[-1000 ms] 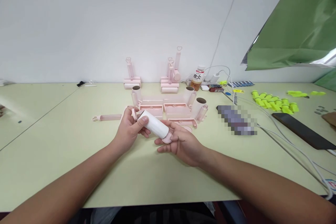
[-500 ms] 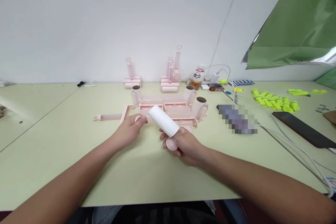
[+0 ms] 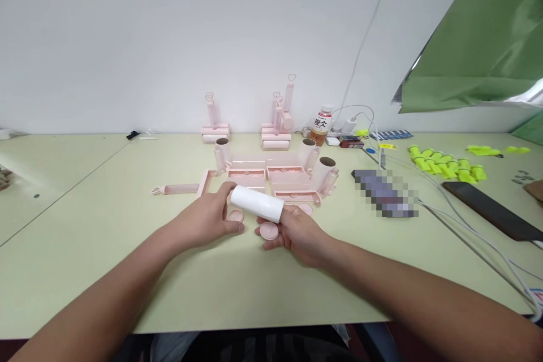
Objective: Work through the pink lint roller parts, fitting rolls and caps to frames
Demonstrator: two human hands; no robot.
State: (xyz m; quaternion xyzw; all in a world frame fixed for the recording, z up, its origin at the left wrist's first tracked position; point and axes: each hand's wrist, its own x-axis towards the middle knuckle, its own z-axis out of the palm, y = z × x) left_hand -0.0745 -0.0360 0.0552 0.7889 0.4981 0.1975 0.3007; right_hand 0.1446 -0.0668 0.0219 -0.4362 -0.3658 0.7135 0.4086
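Note:
A white paper roll (image 3: 257, 203) lies almost level between both hands above the pale green table (image 3: 127, 249). My right hand (image 3: 297, 233) grips the roll's right end and also holds a round pink cap (image 3: 268, 231) under its fingers. My left hand (image 3: 206, 218) touches the roll's left end, with a second pink cap (image 3: 236, 215) pinched at its fingertips. Just behind the hands lie pink tray-like frames (image 3: 271, 176) and upright rolls with cardboard cores (image 3: 326, 172).
A pink handle (image 3: 177, 189) lies to the left. Assembled pink rollers (image 3: 276, 124) stand by the wall beside a drink bottle (image 3: 320, 125). White cables (image 3: 466, 232), a dark phone (image 3: 492, 210) and yellow-green parts (image 3: 443, 162) lie to the right. A green sheet (image 3: 479, 39) hangs at upper right.
The roll was tilted up in my right hand alone; it has come down to nearly level. My left hand has moved back to its left end with a pink cap.

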